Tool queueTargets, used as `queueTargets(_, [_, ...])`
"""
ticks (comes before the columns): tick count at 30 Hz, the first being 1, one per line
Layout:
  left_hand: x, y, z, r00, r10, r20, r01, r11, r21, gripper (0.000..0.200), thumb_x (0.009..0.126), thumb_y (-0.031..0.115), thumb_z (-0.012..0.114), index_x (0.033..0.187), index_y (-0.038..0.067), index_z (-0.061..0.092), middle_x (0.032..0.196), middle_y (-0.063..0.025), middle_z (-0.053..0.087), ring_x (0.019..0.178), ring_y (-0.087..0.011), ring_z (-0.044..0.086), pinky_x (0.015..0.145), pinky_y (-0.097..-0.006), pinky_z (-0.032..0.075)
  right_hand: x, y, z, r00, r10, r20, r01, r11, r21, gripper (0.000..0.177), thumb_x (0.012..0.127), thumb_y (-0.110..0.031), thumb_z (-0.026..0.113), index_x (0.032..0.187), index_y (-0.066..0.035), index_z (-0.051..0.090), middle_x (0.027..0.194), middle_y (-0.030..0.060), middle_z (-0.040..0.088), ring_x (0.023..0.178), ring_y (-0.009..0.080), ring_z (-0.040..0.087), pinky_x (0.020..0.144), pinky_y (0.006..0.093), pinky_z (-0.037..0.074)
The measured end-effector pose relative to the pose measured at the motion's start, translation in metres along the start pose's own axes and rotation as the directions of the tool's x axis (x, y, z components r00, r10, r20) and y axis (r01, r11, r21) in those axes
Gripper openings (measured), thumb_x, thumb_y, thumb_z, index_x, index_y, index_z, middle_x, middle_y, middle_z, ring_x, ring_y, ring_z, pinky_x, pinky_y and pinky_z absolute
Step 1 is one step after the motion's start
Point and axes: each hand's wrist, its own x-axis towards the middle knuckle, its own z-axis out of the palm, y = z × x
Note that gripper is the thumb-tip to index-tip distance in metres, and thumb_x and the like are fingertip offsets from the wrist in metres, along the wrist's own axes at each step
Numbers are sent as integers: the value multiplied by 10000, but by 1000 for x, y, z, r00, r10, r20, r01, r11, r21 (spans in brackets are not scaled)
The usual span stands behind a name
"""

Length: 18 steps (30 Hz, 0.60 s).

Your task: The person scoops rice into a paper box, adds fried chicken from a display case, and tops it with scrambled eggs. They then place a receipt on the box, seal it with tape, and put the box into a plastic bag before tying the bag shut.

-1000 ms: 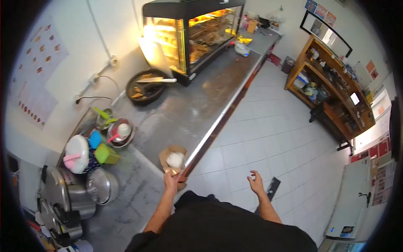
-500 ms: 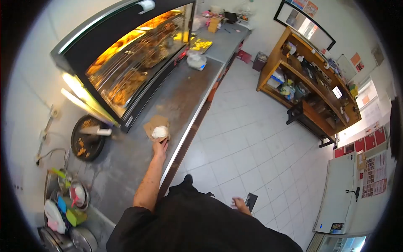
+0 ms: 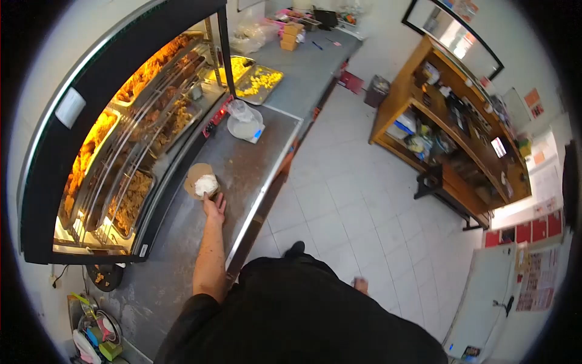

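Observation:
My left hand [image 3: 214,208] reaches over the grey counter. It holds the near edge of an open brown paper food box [image 3: 193,176], thumb at the rim and the other fingers beside it. A mound of white rice [image 3: 206,184] sits in the box. Beyond the box stands a kitchen scale [image 3: 247,130] with a clear plastic bag [image 3: 240,111] on it. My right hand [image 3: 361,284] hangs low past my dark shirt, over the floor. Only a small blurred part of it shows, and its fingers cannot be made out.
A lit glass food warmer [image 3: 136,127] with fried food lines the counter's left. Trays of yellow pieces [image 3: 260,84] lie beyond it. A dark pan [image 3: 104,277] and utensils [image 3: 100,333] are near left. A wooden shelf unit [image 3: 448,121] stands across the tiled floor [image 3: 327,200].
The view has shifted forward along the counter. My left hand and the box are nearer the scale. The dark flat thing beside my right hand no longer shows, and the pan is partly hidden.

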Motion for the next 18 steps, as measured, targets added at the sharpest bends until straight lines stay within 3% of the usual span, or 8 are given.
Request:
queueTargets(1, [3, 7, 13, 1000, 25, -18, -25, 1000, -10, 544, 958, 529, 482, 1382, 193, 416, 1432, -10, 416, 1134, -232, 601, 973, -435, 436, 83, -19, 2, 981, -184, -63, 174, 975, -138, 363, 903, -298, 500, 826, 31, 632, 774, 205, 662, 706, 310, 660, 602, 432, 530])
queueTargets(2, [-4, 8, 26, 999, 44, 4, -44, 999, 14, 552, 947, 559, 479, 1371, 209, 430, 1437, -7, 403, 1147, -228, 584, 979, -438, 414, 178, -37, 14, 989, -109, -100, 103, 993, -59, 374, 879, -306, 536, 818, 54, 616, 786, 259, 658, 750, 408, 650, 654, 467, 518])
queueTargets(3, [-11, 5, 36, 998, 56, 24, -57, 998, 36, 560, 936, 589, 477, 1360, 225, 445, 1443, -3, 390, 1161, -225, 567, 986, -441, 391, 219, -132, -10, 916, -397, -55, 367, 885, -285, 299, 886, -298, 573, 805, -19, 640, 662, 204, 631, 657, 358, 642, 615, 467, 502])
queueTargets(5, [-20, 5, 50, 994, 109, 1, -109, 994, 22, 553, 929, 601, 476, 1341, 234, 463, 1437, -5, 383, 1167, -211, 543, 1000, -443, 358, 314, -287, -19, 814, -572, 99, 575, 771, -272, 371, 880, -336, 598, 752, 11, 622, 688, 223, 623, 654, 357, 629, 602, 460, 478])
queueTargets(10, [-20, -25, 44, 989, 146, -6, -145, 987, 71, 344, 937, 478, 550, 1084, 170, 587, 1012, 14, 614, 877, -134, 607, 747, -312, 446, 372, -642, 29, 564, -798, 215, 824, 523, -219, 383, 844, -350, 644, 717, 11, 625, 732, 218, 623, 704, 424, 597, 626, 498, 457])
queueTargets(13, [-31, -36, 69, 981, 186, -63, -181, 980, 80, 264, 942, 394, 582, 970, 136, 626, 788, 23, 634, 658, -88, 592, 554, -238, 416, 377, -736, 112, 371, -853, 367, 928, 351, -123, 329, 811, -367, 670, 797, -39, 676, 819, 169, 659, 818, 382, 621, 683, 480, 478])
queueTargets(15, [-29, -29, 101, 964, 245, -104, -228, 961, 154, 250, 951, 367, 576, 985, 124, 624, 814, 13, 638, 687, -87, 593, 567, -237, 415, 371, -762, 160, 152, -907, 393, 962, 45, -270, 273, 800, -346, 675, 899, -93, 697, 984, 114, 646, 996, 316, 582, 770, 458, 467])
queueTargets(18, [-45, -22, 140, 924, 353, -149, -309, 916, 258, 232, 966, 320, 561, 1007, 100, 622, 854, -1, 644, 738, -88, 594, 595, -237, 416, 369, -783, 201, 47, -878, 477, 937, -127, -325, 281, 794, -330, 675, 978, -119, 694, 1102, 77, 577, 1106, 269, 496, 851, 448, 436])
